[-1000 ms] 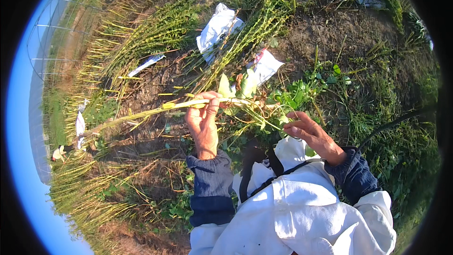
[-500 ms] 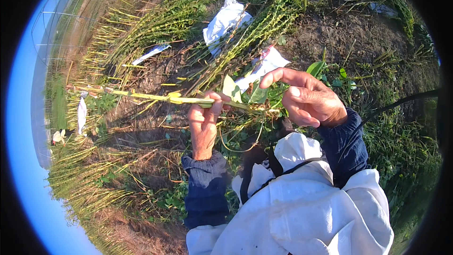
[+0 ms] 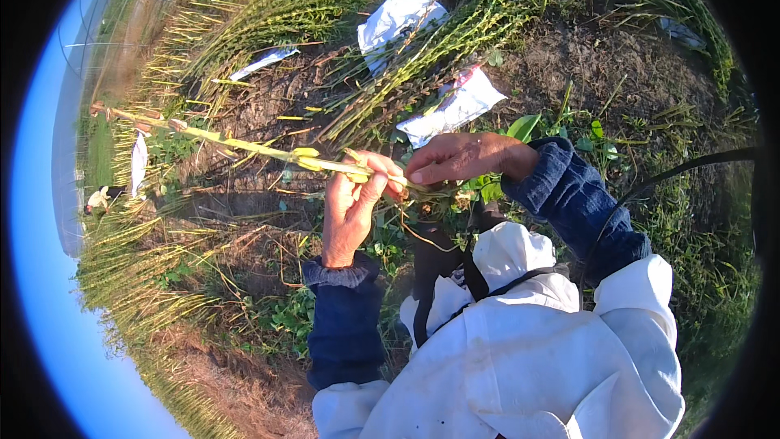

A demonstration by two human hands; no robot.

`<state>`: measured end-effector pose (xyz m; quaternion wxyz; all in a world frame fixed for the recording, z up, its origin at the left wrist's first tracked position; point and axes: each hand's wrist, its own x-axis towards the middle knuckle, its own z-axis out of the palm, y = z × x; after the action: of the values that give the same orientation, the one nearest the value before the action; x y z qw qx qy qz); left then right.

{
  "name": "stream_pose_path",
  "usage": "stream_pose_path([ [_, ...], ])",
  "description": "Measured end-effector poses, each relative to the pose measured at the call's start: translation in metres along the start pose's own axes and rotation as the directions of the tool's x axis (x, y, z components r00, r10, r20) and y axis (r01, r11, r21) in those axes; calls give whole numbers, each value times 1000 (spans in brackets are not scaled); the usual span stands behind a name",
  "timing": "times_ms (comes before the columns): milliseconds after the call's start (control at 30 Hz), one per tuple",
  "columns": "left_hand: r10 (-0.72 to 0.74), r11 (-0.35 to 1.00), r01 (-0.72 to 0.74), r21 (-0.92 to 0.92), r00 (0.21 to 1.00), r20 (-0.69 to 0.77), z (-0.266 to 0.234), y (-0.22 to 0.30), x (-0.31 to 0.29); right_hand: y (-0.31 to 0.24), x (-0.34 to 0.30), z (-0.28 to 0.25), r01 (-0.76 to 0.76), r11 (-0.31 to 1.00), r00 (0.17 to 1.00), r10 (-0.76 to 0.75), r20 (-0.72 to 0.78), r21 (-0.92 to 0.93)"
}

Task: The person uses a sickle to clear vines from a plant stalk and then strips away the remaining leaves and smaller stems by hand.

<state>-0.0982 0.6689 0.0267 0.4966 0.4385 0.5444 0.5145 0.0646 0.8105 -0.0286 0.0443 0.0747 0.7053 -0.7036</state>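
A long pale yellow-green plant stalk [image 3: 268, 149] with a few yellowish pods reaches out to the left from my hands, its far tip brownish. My left hand [image 3: 349, 215] is closed around the stalk near its right end. Against those fingers, my right hand [image 3: 463, 158] pinches the same end, thumb and forefinger pressed together. A thin tan stem [image 3: 422, 236] curls down below the hands. What lies right between the fingertips is partly hidden.
Cut stalks [image 3: 414, 73] lie in a bundle ahead, by a white sheet [image 3: 459, 106] and a crumpled white bag [image 3: 398, 20]. More stalks [image 3: 154, 293] lie at left. Low green plants [image 3: 674, 268] grow at right. A black cord [image 3: 682, 169] runs by my right sleeve.
My right hand has moved left from an open, raised pose and closed on the stalk's end beside my left hand. The stalk's far tip has risen, and the broad leaves beside my fingers no longer show.
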Motion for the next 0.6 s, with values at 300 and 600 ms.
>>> stream_pose_path([
  [300,-84,989,62,137,983,166,3,2,-11,26,45,-6,-217,976,867,190,460,4],
  [600,-34,995,31,93,999,29,-7,2,-29,56,54,6,-251,800,791,-156,592,545],
])
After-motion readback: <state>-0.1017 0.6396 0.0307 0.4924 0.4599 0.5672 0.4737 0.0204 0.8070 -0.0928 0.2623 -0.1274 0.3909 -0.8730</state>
